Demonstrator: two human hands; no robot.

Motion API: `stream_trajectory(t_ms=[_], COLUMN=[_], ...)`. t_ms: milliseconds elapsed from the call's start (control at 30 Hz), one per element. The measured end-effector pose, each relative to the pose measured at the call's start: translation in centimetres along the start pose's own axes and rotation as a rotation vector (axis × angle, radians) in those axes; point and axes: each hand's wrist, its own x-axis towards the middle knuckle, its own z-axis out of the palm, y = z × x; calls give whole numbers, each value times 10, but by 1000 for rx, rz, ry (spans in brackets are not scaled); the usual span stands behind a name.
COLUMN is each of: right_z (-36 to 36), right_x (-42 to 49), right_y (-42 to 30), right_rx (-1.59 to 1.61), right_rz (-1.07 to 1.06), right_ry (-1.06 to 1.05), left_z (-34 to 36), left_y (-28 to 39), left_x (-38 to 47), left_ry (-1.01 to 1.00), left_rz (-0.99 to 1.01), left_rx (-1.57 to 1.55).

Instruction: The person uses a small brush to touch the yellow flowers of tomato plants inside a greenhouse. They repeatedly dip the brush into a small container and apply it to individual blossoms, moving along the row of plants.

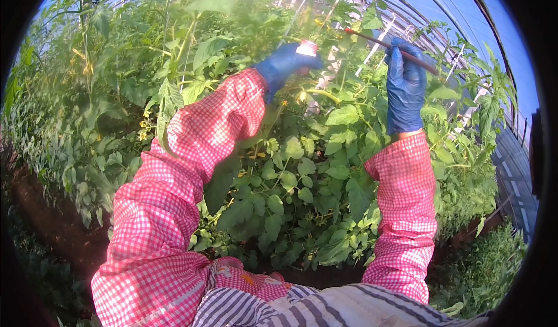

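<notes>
My left hand, in a blue disposable glove, is closed around a small bottle whose pale, red-tinged neck sticks up above the fingers. Most of the bottle is hidden by the glove. My right hand, gloved the same way, grips a thin brush with a dark reddish handle. The brush's red tip points up and left, apart from the bottle and close to tomato foliage. Just below my left hand hangs a pale yellow tomato flower beside a thick green stem.
Dense tomato plants stand directly before me, with several yellow blossoms at the left. White support strings and curved greenhouse hoops rise behind. Brown soil shows at lower left; dark sheeting lies at the right.
</notes>
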Motion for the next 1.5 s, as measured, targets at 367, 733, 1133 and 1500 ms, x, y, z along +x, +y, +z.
stream_trajectory(t_ms=[367, 733, 1133, 1500], right_z=[0, -2, 8, 16], right_x=[3, 19, 26, 39], right_y=[16, 57, 44, 40], right_rx=[120, 249, 523, 397], right_rz=[-2, 78, 73, 8], right_ry=[-20, -48, 14, -93], left_z=[-2, 56, 54, 47], left_y=[6, 39, -1, 6], left_x=[-17, -22, 47, 39], left_ry=[42, -12, 324, 231], left_rz=[6, 69, 77, 112], left_rx=[293, 342, 138, 170])
